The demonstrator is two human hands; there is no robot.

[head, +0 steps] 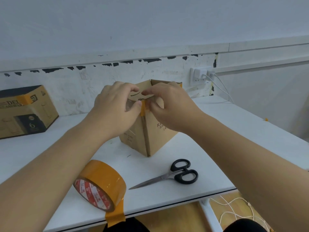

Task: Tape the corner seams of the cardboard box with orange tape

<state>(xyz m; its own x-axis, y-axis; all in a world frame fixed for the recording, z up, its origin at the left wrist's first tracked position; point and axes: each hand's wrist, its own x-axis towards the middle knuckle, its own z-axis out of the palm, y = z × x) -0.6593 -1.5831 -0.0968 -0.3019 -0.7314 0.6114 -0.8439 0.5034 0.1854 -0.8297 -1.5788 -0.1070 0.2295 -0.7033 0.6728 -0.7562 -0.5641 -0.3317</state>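
On the box [151, 131] corner, both hands' [117, 108] [168, 106] grip pinches orange tape [143, 108]; left carton [25, 111] reads "DEL".

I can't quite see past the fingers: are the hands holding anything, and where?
Both hands, left and right, pinch a short orange tape strip at the top of the box's near corner seam, one on each side.

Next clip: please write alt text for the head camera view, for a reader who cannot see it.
Both hands, left hand and right hand, press a short strip of orange tape onto the top of the near corner seam of an open cardboard box on a white table. A tape roll and scissors lie nearer the viewer.
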